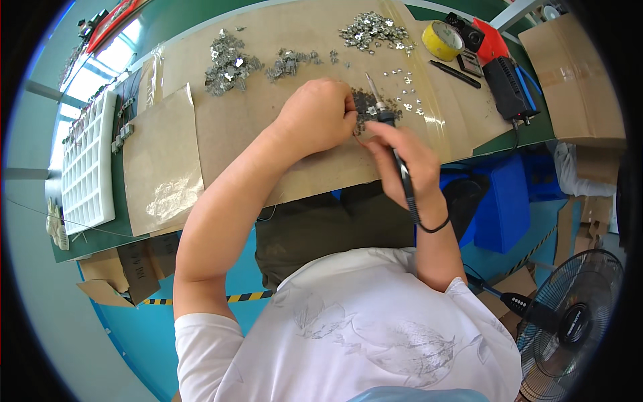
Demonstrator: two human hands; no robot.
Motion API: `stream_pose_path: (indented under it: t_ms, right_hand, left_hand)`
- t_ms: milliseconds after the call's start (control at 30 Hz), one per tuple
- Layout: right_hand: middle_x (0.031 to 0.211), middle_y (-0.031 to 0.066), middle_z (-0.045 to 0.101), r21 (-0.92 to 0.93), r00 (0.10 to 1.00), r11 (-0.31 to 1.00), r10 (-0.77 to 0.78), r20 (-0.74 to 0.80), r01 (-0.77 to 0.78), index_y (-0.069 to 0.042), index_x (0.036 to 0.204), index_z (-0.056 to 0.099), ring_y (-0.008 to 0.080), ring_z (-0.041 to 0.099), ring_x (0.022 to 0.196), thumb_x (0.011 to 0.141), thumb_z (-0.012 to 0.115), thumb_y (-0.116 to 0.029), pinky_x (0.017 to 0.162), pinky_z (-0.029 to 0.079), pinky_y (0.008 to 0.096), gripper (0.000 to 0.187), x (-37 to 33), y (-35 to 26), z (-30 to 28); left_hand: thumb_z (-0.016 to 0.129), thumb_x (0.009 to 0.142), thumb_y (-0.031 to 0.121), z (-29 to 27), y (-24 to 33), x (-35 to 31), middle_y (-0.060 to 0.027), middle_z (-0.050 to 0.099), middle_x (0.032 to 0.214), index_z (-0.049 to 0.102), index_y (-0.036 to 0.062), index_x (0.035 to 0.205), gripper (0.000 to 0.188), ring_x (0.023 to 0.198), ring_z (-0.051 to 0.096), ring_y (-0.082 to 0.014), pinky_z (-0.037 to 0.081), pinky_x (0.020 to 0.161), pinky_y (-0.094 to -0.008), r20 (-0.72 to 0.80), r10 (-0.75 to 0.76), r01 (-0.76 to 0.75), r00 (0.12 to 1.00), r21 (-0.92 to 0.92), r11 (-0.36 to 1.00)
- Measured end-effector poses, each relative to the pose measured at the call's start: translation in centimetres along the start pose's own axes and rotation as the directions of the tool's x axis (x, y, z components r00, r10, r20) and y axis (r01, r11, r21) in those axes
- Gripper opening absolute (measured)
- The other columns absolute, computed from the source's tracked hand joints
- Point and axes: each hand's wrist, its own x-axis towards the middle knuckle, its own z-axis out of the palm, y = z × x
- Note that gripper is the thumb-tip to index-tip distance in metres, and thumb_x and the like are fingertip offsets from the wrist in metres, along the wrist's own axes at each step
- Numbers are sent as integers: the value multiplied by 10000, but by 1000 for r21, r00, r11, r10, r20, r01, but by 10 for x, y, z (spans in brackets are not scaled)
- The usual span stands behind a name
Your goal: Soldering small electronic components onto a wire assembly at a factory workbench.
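My left hand [315,115] is closed over the brown work sheet, its fingertips pinched together; whatever they hold is hidden. Close beside it, my right hand [415,157] grips a soldering iron [386,116], its metal tip pointing up and away. The thumb and forefinger of that hand meet near the left fingertips, where a thin reddish strand shows faintly. A pile of small dark parts [366,102] lies just beyond both hands. Farther off are grey metal pieces [226,67], a smaller grey heap [287,64] and shiny metal clips [376,31], with several loose ones to the right.
Yellow tape [442,41], a black pen [455,74] and a black box with a cable [509,87] stand at the right. A white compartment tray [90,161] and brown sheet [164,164] are left. A fan [573,321] stands lower right, near a blue bin [504,204].
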Motion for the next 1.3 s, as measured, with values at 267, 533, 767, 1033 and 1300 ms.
stream_pose_path:
  t_ms: [267,533,767,1033,1300]
  right_hand:
    - [791,103,729,557,912,790,387,-134,-254,68,1270,650,121,671,637,1018,674,-124,632,586,248,318,-18,36,-25]
    - [738,77,713,451,887,825,442,-136,-342,53,1076,725,82,662,588,970,655,-23,565,570,223,148,-18,33,-24]
    - [728,62,709,415,883,827,457,-104,-379,37,1055,737,79,669,588,958,673,-23,552,551,210,131,-16,33,-24]
    - [734,61,710,408,888,832,450,-98,-376,33,1052,738,80,670,590,958,674,-24,544,536,203,128,-15,30,-24]
    - [736,60,709,408,896,840,432,-105,-357,34,1043,738,83,675,594,958,671,-25,550,549,209,123,-13,30,-25]
  left_hand:
    - [688,830,150,7,2,-3,-171,700,906,700,14,871,143,889,684,-371,547,815,-450,-25,51,-47,998,158,986]
    - [681,851,155,6,8,-2,-175,703,924,706,6,889,155,899,681,-376,544,816,-451,0,18,-18,1000,168,986]
    - [695,863,169,8,7,-1,-176,702,912,707,2,893,170,886,681,-377,542,808,-455,-11,24,-22,1000,158,987]
    - [693,868,168,9,7,-2,-179,702,899,706,0,886,169,881,682,-380,544,800,-460,-19,27,-24,999,166,986]
    - [692,867,170,9,10,0,-178,703,915,710,7,887,165,893,678,-381,543,810,-460,-17,14,-10,1000,188,982]
